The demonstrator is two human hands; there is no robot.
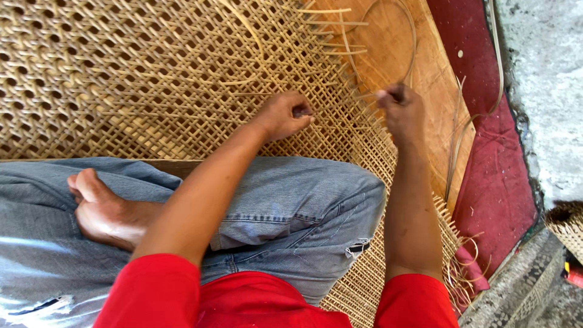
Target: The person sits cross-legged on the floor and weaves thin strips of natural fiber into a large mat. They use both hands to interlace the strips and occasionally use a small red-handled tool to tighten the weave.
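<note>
A wide sheet of pale tan open-weave cane webbing (139, 79) lies flat in front of the seated person and runs under the crossed legs in faded blue jeans (291, 206), over a light brown wooden board (437, 79). The left hand (284, 115) rests on the weave near its unfinished edge, fingers curled together and pressed down on the mesh. The right hand (401, 109) is closed in a pinch on a thin pale cane strand (407, 36) that arcs up and over the board in a loop. The strand looks light, springy and smooth; it should bend readily but may kink or split if folded sharply, so a fingertip grip close to the weave suits it best. Loose strand ends (331, 27) stick out stiffly along the open edge. A dark red mat (492, 182) lies beside the board.
</note>
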